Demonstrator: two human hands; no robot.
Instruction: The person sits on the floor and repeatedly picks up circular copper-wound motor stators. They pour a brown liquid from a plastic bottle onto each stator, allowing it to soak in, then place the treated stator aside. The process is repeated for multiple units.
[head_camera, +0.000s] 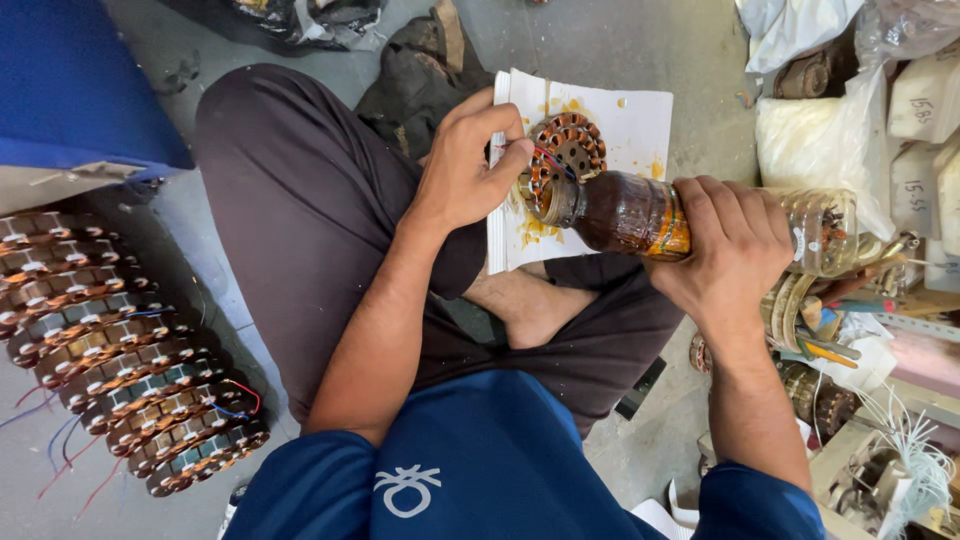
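Head view looks down on a person who sits cross-legged on a grey concrete floor (640, 50). Dark brown trousers (300, 200) cover the legs, and a blue shirt (480, 460) fills the bottom of the picture.

On the floor to the person's left lie rows of motor stators (130, 350). They are round metal rings wound with shiny copper wire, with thin red and blue wires trailing out. They lean on each other like fallen coins, so they stay in neat lines.

A white paper pad (630, 130) rests on the person's knee. It has yellow sticky stains on it, so it seems to be there to catch drips.

The right hand (735, 250) is wrapped all the way around a clear plastic bottle (640, 215). The bottle holds a dark brown liquid and is tipped on its side, with its mouth right at a small stator.

That small stator (565, 150) sits over the pad. It is round, with copper coils in a ring and holes in the middle. The left hand (465, 165) pinches its edge with curled fingers and thumb, likely to keep it steady under the bottle's mouth.
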